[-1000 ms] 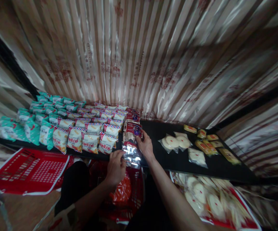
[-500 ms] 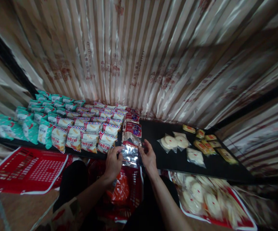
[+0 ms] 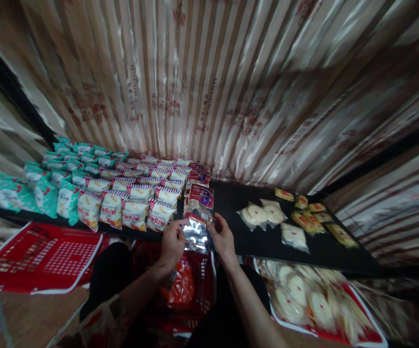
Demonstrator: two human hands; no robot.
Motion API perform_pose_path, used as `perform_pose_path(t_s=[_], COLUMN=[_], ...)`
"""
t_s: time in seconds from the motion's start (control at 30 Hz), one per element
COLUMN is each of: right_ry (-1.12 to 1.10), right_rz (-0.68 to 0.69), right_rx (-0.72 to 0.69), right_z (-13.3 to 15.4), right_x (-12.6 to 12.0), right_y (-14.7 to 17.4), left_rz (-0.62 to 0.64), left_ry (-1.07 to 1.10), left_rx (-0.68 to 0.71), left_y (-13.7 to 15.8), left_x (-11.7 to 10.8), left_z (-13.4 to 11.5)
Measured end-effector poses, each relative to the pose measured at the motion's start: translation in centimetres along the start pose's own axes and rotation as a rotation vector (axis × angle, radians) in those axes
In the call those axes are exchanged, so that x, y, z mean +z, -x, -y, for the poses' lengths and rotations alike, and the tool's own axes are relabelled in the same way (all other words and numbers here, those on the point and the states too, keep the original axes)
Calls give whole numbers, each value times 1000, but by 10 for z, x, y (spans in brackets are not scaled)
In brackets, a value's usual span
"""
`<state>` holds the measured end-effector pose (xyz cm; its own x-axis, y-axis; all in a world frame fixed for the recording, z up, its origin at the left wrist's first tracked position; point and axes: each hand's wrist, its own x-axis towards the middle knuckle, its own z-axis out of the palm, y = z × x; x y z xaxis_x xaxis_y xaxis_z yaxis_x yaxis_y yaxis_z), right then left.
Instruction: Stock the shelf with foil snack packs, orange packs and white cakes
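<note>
A silver foil snack packet (image 3: 196, 233) lies at the front of a column of dark red printed packets (image 3: 201, 197) on the black shelf. My left hand (image 3: 173, 243) pinches its left edge, fingers curled. On the opposite edge, my right hand (image 3: 223, 237) is closed with its thumb and fingers on the foil. The packet's upper part overlaps the red one behind it. Just left of my left hand stand rows of white snack bags with red and blue striped tops (image 3: 134, 213).
Teal bags (image 3: 67, 200) fill the shelf's left end. To the right lie clear bags of round white wafers (image 3: 256, 212) and yellow packets (image 3: 308, 221). Below are red baskets (image 3: 53, 251), one holding wafer bags (image 3: 297, 290), another an orange package (image 3: 179, 285). A striped curtain (image 3: 195, 96) hangs behind.
My right hand's fingers have closed in on the packet's right edge. The foil's shine has shifted as the packet tilts slightly; the shelf goods have stayed put.
</note>
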<state>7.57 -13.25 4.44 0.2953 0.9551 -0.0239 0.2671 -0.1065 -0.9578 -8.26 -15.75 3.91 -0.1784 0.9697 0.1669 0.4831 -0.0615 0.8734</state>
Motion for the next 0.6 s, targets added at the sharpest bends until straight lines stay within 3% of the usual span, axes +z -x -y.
perform_pose_path(t_s=[0.6], right_ry=[-50], right_rz=[7], right_rx=[-34], right_z=[-1], right_x=[-2], right_y=[0], left_rz=[64], left_ry=[-37], left_rx=[2], left_y=[3], left_x=[-2], left_z=[2])
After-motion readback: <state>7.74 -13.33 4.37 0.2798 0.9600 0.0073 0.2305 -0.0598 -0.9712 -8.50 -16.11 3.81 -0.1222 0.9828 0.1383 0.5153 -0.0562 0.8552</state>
